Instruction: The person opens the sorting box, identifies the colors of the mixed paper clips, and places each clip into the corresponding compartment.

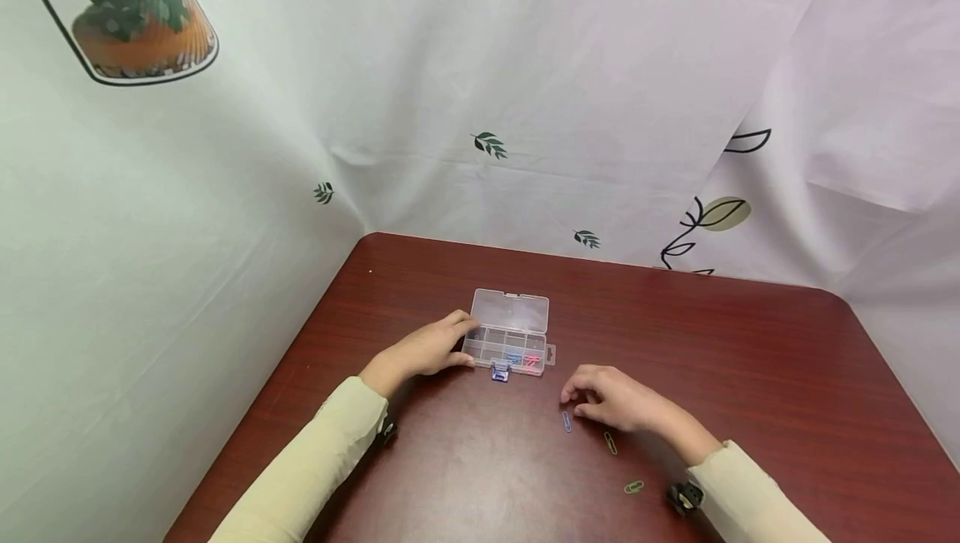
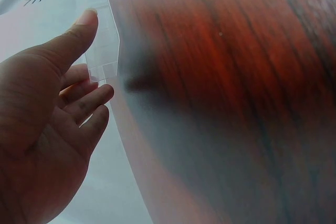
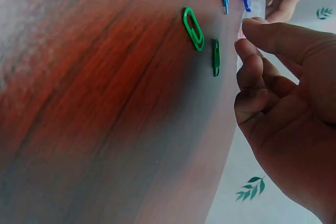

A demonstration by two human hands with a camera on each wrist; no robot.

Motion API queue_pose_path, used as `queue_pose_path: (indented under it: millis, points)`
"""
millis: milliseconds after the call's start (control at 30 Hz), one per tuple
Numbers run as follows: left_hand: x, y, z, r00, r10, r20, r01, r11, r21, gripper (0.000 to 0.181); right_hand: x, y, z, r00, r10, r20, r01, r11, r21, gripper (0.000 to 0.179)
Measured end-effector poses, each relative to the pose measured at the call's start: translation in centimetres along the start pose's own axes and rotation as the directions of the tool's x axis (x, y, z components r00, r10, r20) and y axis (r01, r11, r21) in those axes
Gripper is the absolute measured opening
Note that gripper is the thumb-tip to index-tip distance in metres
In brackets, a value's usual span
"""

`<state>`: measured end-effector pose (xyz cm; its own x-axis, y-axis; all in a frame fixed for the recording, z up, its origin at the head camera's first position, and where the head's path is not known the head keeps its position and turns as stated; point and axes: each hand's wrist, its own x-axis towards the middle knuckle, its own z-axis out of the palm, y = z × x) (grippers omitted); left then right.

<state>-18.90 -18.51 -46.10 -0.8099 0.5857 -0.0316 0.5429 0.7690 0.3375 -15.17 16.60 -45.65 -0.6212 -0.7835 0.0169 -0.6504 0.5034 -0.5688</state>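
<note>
A clear plastic compartment box (image 1: 491,349) stands on the table with its lid (image 1: 512,310) raised at the back. My left hand (image 1: 435,347) holds its left end, thumb along the front wall and fingers at the back. Pink paper clips (image 1: 531,362) and blue paper clips (image 1: 513,358) lie in its front right compartments. My right hand (image 1: 611,397), fingers loosely bent, hovers right of the box near a loose blue paper clip (image 1: 566,421); nothing shows between its fingertips. In the right wrist view a green paper clip (image 3: 216,57) lies near those fingers, hidden in the head view.
Two more green paper clips, one nearer (image 1: 633,487) and one farther (image 1: 611,443), lie on the dark red table (image 1: 465,460) by the right forearm. A blue latch (image 1: 500,373) hangs from the box front. White printed cloth (image 1: 600,110) borders the table's back and sides.
</note>
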Motion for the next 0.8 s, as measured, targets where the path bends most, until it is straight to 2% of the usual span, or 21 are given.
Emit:
queue_pose_path:
  millis: [333, 600, 800]
  points:
    - [0.09, 0.13, -0.05, 1.0, -0.015, 0.015, 0.015, 1.0, -0.002, 0.064, 0.37, -0.13, 0.47, 0.998, -0.023, 0.058, 0.025, 0.999, -0.036, 0.017]
    - [0.14, 0.07, -0.02, 1.0, -0.022, 0.021, 0.022, 1.0, -0.001, 0.063, 0.66, -0.28, 0.76, 0.997, -0.042, 0.062, 0.045, 0.998, -0.041, 0.012]
    - [0.17, 0.08, -0.12, 0.999, -0.028, 0.026, 0.028, 1.0, 0.001, 0.064, 0.87, -0.37, 0.88, 0.996, -0.07, 0.059, 0.073, 0.997, -0.039, 0.017]
